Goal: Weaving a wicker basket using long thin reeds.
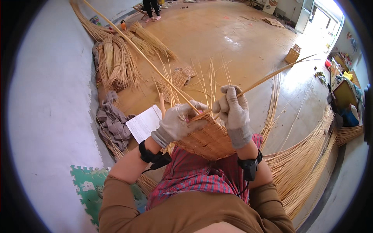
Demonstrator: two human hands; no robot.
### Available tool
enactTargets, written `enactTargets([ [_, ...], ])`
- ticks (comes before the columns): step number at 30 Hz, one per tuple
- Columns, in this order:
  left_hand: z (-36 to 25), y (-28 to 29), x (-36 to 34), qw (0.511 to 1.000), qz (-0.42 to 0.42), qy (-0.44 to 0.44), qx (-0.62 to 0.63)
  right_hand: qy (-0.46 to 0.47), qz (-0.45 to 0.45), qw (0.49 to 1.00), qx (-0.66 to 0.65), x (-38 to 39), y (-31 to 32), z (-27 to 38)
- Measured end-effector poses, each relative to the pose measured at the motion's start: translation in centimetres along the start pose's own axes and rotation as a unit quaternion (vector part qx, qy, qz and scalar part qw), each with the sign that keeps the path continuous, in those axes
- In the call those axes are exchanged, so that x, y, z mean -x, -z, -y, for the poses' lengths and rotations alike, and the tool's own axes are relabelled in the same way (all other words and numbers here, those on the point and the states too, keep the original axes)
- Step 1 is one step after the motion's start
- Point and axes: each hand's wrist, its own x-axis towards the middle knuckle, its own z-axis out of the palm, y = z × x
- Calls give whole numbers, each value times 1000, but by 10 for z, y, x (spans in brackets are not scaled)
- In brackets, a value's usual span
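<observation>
A partly woven wicker basket (206, 139) rests tilted on my lap, over a red and blue striped cloth (178, 174). Thin upright wicker stakes (211, 79) stick up beyond its rim. My left hand (176, 122), in a whitish work glove, is closed around the rim at the left. A long wicker rod (140, 50) runs from that hand to the upper left. My right hand (235, 110), gloved too, pinches wicker strands (272, 73) at the rim's right end; they stretch out to the upper right. The fingers partly hide the weave at the rim.
Tied wicker bundles (116, 64) lie by the left wall, near a crumpled grey cloth (114, 120). A white sheet (144, 123) and a woven piece (176, 82) lie beyond my left hand. Long loose wicker (303, 159) spreads at my right. Far off stands a person (151, 7).
</observation>
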Motion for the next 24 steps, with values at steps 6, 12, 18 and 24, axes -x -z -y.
enactTargets([
  [6, 2, -8, -2, 996, -61, -54, -35, 34, 30, 999, -27, -3, -9, -1],
  [12, -3, -10, -3, 998, -59, -28, -8, 50, 10, 998, -29, 0, -11, -2],
  [18, -2, -13, -2, 996, -30, 48, 62, 33, 50, 998, -6, 7, -7, 5],
  [24, -5, -12, -1, 997, -30, 37, 63, -5, 53, 998, -35, 8, -5, 7],
])
